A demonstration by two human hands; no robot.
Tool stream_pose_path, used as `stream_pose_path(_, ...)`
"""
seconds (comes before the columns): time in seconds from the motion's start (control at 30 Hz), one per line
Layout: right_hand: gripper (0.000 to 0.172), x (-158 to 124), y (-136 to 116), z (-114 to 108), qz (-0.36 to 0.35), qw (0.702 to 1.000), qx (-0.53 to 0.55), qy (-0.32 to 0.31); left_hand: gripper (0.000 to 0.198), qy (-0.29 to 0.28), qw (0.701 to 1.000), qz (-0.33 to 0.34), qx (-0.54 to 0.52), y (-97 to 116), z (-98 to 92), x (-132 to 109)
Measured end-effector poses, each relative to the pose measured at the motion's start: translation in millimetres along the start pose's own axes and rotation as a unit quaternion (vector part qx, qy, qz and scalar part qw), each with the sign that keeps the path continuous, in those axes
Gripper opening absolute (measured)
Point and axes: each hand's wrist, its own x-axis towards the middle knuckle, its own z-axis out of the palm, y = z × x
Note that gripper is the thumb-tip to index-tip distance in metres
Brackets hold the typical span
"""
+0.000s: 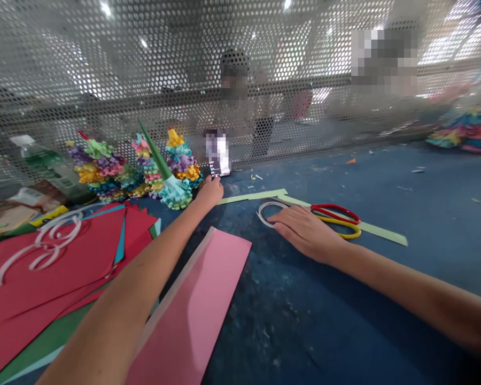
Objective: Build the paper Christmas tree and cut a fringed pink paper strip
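A phone (219, 160) at twelve o'clock is touched by the left hand (210, 193), grip not discernible. The right hand (304, 231) is laid flat, fingers empty, beside scissors (339, 216), which would need gripping before any cut.

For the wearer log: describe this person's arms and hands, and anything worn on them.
The left hand and right hand are ungloved, with no rings, watch or bands visible. No sleeves show anywhere up to the frame edge.
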Motion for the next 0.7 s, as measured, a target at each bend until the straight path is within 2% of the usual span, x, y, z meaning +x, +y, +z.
stream_pose_path(0.23,0.040,2.0,0.9,0.1,-0.002,1.000,0.015,-0.008,0.033,0.009,1.000,-0.025,0.010,-0.5,1.1,0.6)
stream_pose_path(0.7,0.038,4.2,2.1,0.7,0.002,0.999,0.037,-0.020,0.036,0.007,0.999,-0.034,0.008,5.5,-6.7,-2.2)
